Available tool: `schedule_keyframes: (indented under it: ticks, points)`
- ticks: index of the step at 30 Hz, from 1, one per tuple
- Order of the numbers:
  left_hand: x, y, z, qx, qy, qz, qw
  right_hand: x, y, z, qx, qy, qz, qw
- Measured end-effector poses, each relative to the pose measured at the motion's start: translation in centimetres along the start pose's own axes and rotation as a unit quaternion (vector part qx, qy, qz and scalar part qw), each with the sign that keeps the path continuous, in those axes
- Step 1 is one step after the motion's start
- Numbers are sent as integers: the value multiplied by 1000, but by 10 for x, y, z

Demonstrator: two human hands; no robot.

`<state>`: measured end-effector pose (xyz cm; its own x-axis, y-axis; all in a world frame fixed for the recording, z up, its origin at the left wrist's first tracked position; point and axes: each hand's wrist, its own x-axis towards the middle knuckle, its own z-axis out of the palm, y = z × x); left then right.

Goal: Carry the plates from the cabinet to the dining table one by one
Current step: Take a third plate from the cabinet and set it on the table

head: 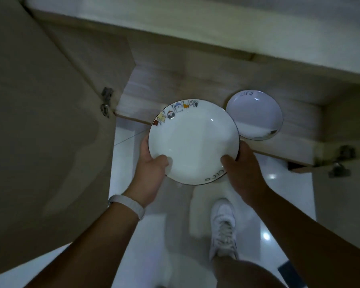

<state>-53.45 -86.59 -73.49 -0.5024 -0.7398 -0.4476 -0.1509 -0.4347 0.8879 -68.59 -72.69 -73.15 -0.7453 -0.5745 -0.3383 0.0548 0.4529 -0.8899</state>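
My left grip [152, 173] was clamped on the near-left rim of the plate [193, 142], thumb on top and fingers hidden underneath. My right grip [243, 173] was clamped on the near-right rim the same way. The plate sat roughly level between them, out past the front edge of the cabinet shelf [175, 86] and partly over the floor [131, 161]. Its far-right rim overlapped the second plate [256, 115] lying near the shelf's front edge, and I could not tell whether the two touched. That was my first worry: a sideways pull to the right could catch that plate and drag it off the shelf. My second was the hold itself, since both thumbs pressed on smooth glaze close to the rim, so a tilt could let the plate slide forward. The open cabinet door [40, 121] stood close on the left, where a hasty turn might knock the rim. The floor looked glossy under my white shoe [223, 225], and in the dim light I judged a slip likely.
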Motion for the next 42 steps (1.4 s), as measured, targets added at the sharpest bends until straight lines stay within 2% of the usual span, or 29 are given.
schedule_keyframes:
  ticks: [10, 14, 21, 28, 37, 42]
  points:
    - [-161, 119, -14, 18, -14, -32, 999, -149, -130, -57, 17, -30, 21, 999]
    - [-227, 183, -18, 24, -28, -32, 999, -215, -190, -75, 17, 7, 44, 999]
    - [-327, 297, -25, 42, -87, 9, 995, -325, -298, -107, 51, 52, 31, 997]
    - [-401, 381, 2, 65, -140, 36, 987, -409, -383, -167, 94, 108, 25, 989]
    - [-488, 428, 76, 93, -265, 94, 955, -524, -411, -253, 139, 173, -21, 975]
    - [-561, 419, 143, 106, -363, 83, 922, -608, -393, -315, 183, 265, -11, 947]
